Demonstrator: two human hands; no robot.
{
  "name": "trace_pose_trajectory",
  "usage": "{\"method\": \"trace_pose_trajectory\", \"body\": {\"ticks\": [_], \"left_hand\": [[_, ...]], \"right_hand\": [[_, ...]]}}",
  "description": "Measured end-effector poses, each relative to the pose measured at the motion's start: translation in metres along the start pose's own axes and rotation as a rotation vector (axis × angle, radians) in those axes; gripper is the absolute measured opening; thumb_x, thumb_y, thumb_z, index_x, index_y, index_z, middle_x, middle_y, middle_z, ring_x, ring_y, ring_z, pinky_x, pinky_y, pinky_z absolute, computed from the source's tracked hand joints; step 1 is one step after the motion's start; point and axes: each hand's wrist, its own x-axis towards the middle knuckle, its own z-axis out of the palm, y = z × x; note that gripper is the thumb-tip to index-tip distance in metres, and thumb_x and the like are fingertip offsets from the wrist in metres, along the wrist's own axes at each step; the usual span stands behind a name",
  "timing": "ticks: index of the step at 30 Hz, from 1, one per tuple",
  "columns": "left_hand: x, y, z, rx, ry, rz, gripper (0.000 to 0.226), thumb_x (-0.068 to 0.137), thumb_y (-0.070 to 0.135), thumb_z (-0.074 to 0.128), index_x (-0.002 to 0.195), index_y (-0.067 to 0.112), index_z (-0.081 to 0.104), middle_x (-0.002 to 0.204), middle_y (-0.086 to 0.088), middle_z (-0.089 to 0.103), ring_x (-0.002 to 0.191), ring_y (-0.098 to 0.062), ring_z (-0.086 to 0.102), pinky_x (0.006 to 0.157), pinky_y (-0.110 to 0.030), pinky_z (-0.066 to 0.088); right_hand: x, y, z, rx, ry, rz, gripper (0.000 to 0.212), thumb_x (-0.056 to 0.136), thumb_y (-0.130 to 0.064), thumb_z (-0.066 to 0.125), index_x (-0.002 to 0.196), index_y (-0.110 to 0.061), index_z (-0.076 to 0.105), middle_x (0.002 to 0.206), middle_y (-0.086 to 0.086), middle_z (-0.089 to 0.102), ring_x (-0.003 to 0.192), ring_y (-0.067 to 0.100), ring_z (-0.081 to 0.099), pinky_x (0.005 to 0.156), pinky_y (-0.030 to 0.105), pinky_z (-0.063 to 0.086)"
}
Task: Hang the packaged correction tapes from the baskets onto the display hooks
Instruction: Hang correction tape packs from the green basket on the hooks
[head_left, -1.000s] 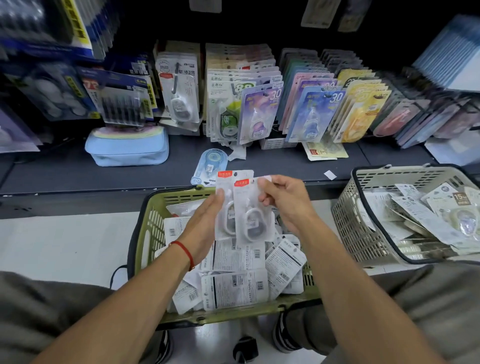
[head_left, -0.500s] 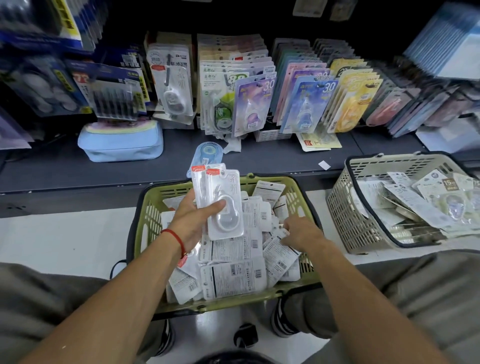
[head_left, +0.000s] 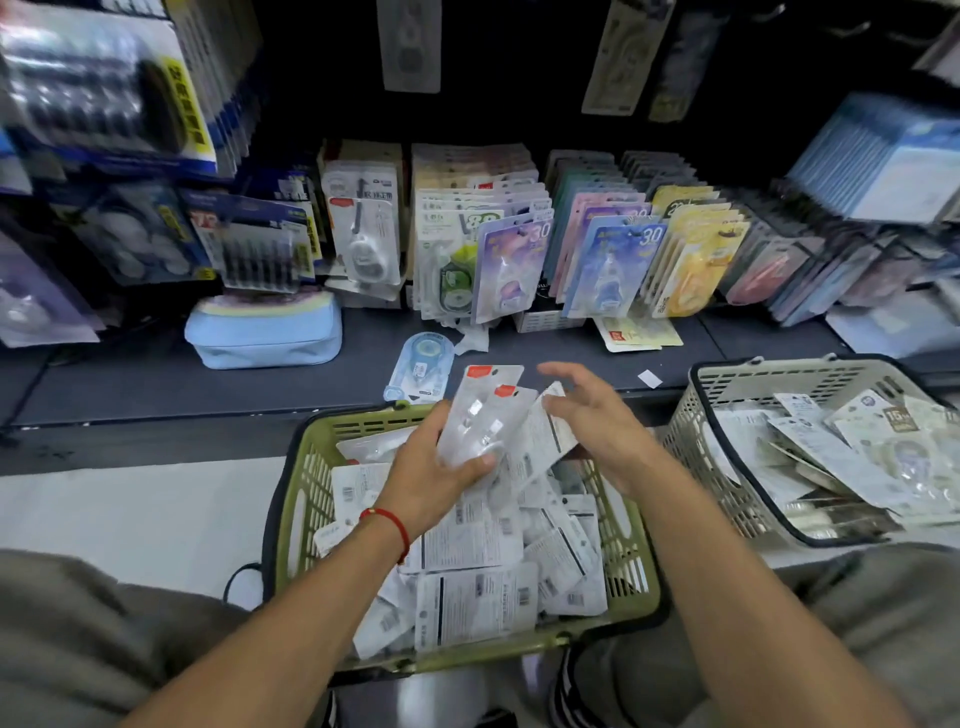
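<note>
Dark shelf (head_left: 156, 384) far; green basket (head_left: 296, 525) near. Left hand (head_left: 431, 478) grips correction tape packs (head_left: 483, 421). Right hand (head_left: 597, 421) spread wide, touching a pack's edge.

Both forearms are bare; a thin red string bracelet (head_left: 389, 525) circles the left wrist, and grey trousers (head_left: 78, 639) fill the lower corners.

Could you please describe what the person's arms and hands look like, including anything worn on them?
Both forearms are bare, with no sleeves reaching them and no gloves on either hand. The left hand has a thin red string bracelet around its wrist. The right hand and its wrist carry nothing: no watch, ring or band is visible.
</note>
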Motion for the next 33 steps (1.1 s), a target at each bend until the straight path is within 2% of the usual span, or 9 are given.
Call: {"method": "trace_pose_trajectory", "body": {"ticks": [3,6,8,10,14,19,25,29,33], "left_hand": [[-0.003,0.007,0.001,-0.023,-0.004,0.033,0.051,0.082,0.035,0.087,0.116,0.061,0.061,0.116,0.025,0.072,0.105,0.002,0.069,0.080,-0.015,0.055],[0.000,0.012,-0.006,-0.143,0.029,0.026,0.046,0.084,0.032,0.085,0.122,0.048,0.065,0.121,0.011,0.075,0.112,-0.012,0.072,0.088,-0.027,0.059],[0.002,0.020,-0.010,-0.253,0.049,0.022,0.044,0.084,0.027,0.083,0.123,0.042,0.067,0.123,0.004,0.076,0.116,-0.018,0.072,0.093,-0.032,0.059],[0.007,0.034,-0.014,-0.321,0.068,0.031,0.048,0.085,0.024,0.085,0.129,0.033,0.066,0.124,-0.001,0.076,0.118,-0.023,0.072,0.095,-0.038,0.060],[0.027,0.075,-0.029,-0.410,0.091,0.057,0.061,0.085,0.018,0.078,0.142,0.018,0.056,0.133,-0.010,0.072,0.123,-0.033,0.068,0.103,-0.054,0.055],[0.061,0.139,-0.064,-0.421,0.065,0.117,0.056,0.087,0.016,0.074,0.140,0.016,0.056,0.133,-0.010,0.071,0.120,-0.029,0.071,0.095,-0.044,0.061],[0.085,0.186,-0.115,-0.334,0.091,0.228,0.047,0.099,0.013,0.066,0.144,0.016,0.053,0.135,-0.010,0.071,0.123,-0.034,0.069,0.104,-0.058,0.053],[0.085,0.190,-0.140,-0.284,0.324,0.279,0.045,0.091,0.028,0.077,0.132,0.030,0.059,0.122,0.004,0.076,0.112,-0.024,0.074,0.089,-0.057,0.061],[0.085,0.179,-0.165,-0.138,0.531,0.351,0.039,0.091,0.033,0.079,0.123,0.038,0.059,0.113,0.018,0.074,0.103,-0.005,0.072,0.088,-0.037,0.059]], "right_hand": [[-0.002,-0.018,0.009,0.308,-0.007,0.121,0.020,0.102,-0.019,0.062,0.116,-0.028,0.073,0.111,0.005,0.074,0.090,0.019,0.073,0.072,0.036,0.062],[-0.003,-0.035,0.012,0.443,-0.096,0.109,0.023,0.099,-0.005,0.063,0.121,-0.010,0.070,0.114,0.019,0.075,0.098,0.033,0.073,0.084,0.043,0.064],[0.000,-0.048,0.012,0.404,-0.119,0.049,0.032,0.094,0.011,0.062,0.121,-0.004,0.068,0.109,0.022,0.077,0.092,0.029,0.075,0.087,0.036,0.063],[0.005,-0.066,0.011,0.356,-0.110,-0.011,0.030,0.090,0.014,0.069,0.116,-0.002,0.070,0.092,0.016,0.079,0.070,0.018,0.074,0.070,0.024,0.062],[0.018,-0.108,0.003,0.154,-0.067,-0.162,0.018,0.088,-0.011,0.083,0.104,-0.006,0.078,0.068,-0.005,0.074,0.046,0.000,0.059,0.041,0.015,0.041],[0.033,-0.157,0.008,0.097,-0.024,-0.323,0.029,0.089,-0.045,0.080,0.099,-0.021,0.068,0.073,-0.018,0.074,0.064,-0.009,0.067,0.053,0.010,0.047],[0.035,-0.189,0.037,0.115,-0.034,-0.504,0.057,0.070,-0.065,0.074,0.116,-0.033,0.062,0.106,-0.022,0.075,0.097,0.000,0.074,0.079,0.025,0.059],[0.049,-0.209,0.049,0.119,0.093,-0.618,0.028,0.087,-0.048,0.072,0.108,-0.039,0.057,0.106,-0.017,0.073,0.094,0.000,0.072,0.073,0.023,0.055],[0.069,-0.240,0.048,0.179,0.143,-0.642,0.021,0.096,-0.027,0.073,0.112,-0.031,0.058,0.108,-0.012,0.074,0.096,0.007,0.072,0.076,0.027,0.053]]}}
